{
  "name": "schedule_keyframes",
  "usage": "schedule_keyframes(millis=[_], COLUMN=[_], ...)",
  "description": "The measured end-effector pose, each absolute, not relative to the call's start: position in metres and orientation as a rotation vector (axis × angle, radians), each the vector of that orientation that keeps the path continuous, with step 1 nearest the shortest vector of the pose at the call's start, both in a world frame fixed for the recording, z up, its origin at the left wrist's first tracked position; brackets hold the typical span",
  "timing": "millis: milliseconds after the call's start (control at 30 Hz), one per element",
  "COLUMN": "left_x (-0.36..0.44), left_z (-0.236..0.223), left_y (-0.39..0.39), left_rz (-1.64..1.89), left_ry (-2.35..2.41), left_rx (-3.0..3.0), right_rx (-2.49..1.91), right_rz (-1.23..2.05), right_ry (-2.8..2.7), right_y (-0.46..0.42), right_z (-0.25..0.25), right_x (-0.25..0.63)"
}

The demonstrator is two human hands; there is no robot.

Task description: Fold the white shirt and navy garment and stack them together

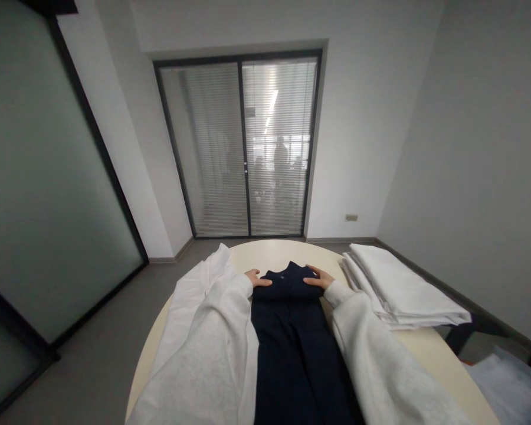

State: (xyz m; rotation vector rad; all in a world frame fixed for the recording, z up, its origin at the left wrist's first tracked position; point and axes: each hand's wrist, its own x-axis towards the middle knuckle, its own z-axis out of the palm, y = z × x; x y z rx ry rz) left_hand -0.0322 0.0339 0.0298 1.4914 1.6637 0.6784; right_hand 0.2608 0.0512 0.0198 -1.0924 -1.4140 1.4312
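A dark navy garment (292,336) lies lengthwise down the middle of a round cream table (265,251). My left hand (257,278) rests at the garment's far left corner, fingers stretched flat on the cloth. My right hand (317,277) lies at the far right corner, fingers also flat and pointing inward. Both arms are in light grey sleeves. Neither hand grips anything.
A white cloth (190,307) is spread on the table's left side under my left arm. A stack of folded white cloths (398,289) sits at the right. Beyond the table are grey floor, glass doors with blinds (243,147), and figures behind them.
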Motion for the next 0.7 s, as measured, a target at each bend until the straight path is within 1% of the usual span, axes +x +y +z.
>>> schedule_keyframes(millis=[100,200,300,400,500,600,700], left_x=[-0.029,-0.026,-0.030,-0.036,-0.037,-0.034,-0.026], left_z=[0.044,0.060,0.077,0.084,0.074,0.054,0.041], left_y=[0.027,0.016,0.004,-0.006,-0.011,-0.014,-0.018], left_rz=[0.545,0.586,0.664,0.543,0.463,0.620,0.814], left_ry=[1.490,1.084,0.795,0.638,0.656,0.891,1.080], left_rx=[1.654,1.707,1.722,1.719,1.663,1.711,1.781], right_rx=[-0.972,-0.854,-0.699,-0.666,-0.778,-0.965,-0.997], right_rz=[1.520,1.585,1.610,1.706,1.716,1.709,1.727], right_ry=[-1.527,-1.629,-1.705,-1.835,-1.945,-2.081,-2.127], right_y=[0.045,0.037,0.023,0.007,-0.007,-0.014,-0.018], right_z=[0.025,0.038,0.053,0.058,0.055,0.054,0.056], right_x=[0.267,0.275,0.282,0.284,0.282,0.277,0.272])
